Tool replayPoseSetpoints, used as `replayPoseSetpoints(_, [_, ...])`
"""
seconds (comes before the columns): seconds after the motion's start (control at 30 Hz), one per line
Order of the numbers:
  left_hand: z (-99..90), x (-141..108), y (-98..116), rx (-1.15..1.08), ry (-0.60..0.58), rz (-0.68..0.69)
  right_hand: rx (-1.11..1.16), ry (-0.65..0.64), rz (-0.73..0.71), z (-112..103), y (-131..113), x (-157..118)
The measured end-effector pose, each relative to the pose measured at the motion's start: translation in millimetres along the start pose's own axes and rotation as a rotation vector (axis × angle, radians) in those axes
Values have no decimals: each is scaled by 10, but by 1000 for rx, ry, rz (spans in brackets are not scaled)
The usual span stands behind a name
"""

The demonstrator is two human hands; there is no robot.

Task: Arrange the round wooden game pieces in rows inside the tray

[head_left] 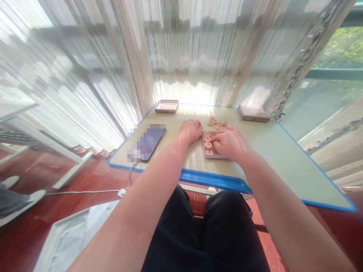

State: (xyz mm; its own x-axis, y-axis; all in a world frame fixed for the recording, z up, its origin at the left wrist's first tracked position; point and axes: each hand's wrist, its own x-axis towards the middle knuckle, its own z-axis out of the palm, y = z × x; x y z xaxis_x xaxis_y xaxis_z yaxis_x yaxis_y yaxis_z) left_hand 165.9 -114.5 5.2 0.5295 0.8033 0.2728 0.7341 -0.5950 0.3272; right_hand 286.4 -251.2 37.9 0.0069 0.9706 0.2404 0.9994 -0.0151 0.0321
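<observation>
A shallow open box (203, 145) lies on the table in front of me. Down its left side runs a column of round wooden Chinese chess pieces (208, 145) with red characters. My right hand (231, 142) reaches over the box from the right, fingers closed, the tips beside the column; the palm hides much of the box and whatever the fingers hold. Just outside the box's upper left corner, my left hand (190, 130) rests with curled fingers. What those fingers hold, if anything, is unclear. Beyond both hands sits a loose cluster of chess pieces (218, 124).
A phone (153, 141), partly pixelated, lies at the left with a cable (131, 173). An open box (166, 106) stands at the back left, a closed box (253, 113) at the back right. The table's blue edge (212, 179) is close to my knees. A curtain (198, 49) hangs behind.
</observation>
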Motion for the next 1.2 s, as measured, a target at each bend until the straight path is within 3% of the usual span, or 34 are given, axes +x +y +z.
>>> replayPoseSetpoints(0.4, [7,4,-2,-1,-4,-9,-99,33,27,10,-39,43])
replayPoseSetpoints(1.2, [2,-16,7,12,6,4,-60,78,-34,115,9,87])
